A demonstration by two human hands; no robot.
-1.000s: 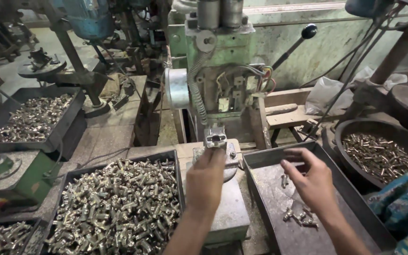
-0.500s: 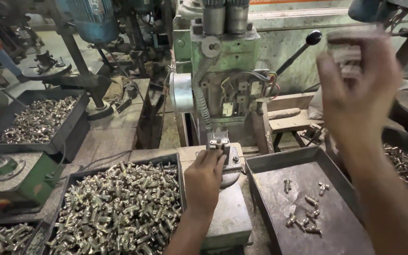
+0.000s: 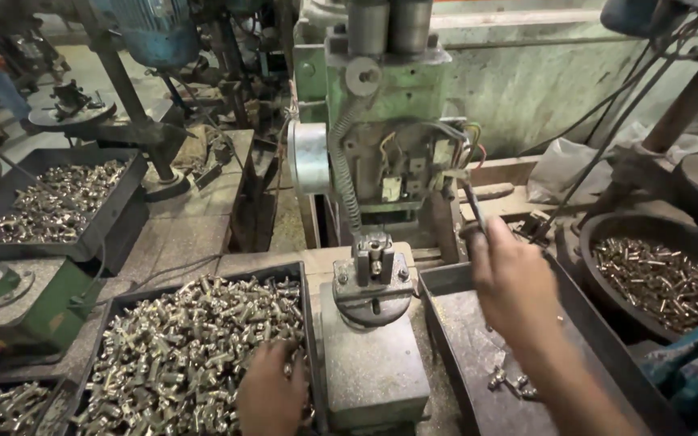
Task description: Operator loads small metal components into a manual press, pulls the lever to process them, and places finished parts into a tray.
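Green drill press [image 3: 381, 121], silvery-brass fittings [image 3: 179, 355] in a black tray [image 3: 304, 278], grey metal base block [image 3: 373, 363].

A: What are the fittings [image 3: 179, 347] in the tray [image 3: 304, 278] looking like?

B: Bright, glossy metal. The tray is showing dull, dark sheet steel; the drill press [image 3: 385, 121] is wearing chipped matt green paint.

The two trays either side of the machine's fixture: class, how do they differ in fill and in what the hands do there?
The left tray is heaped with shiny metal fittings; the right tray is nearly bare, with a few pieces. The left hand rests in the left tray's pile; the right hand grips a lever above the right tray. Both are dark, shallow metal.
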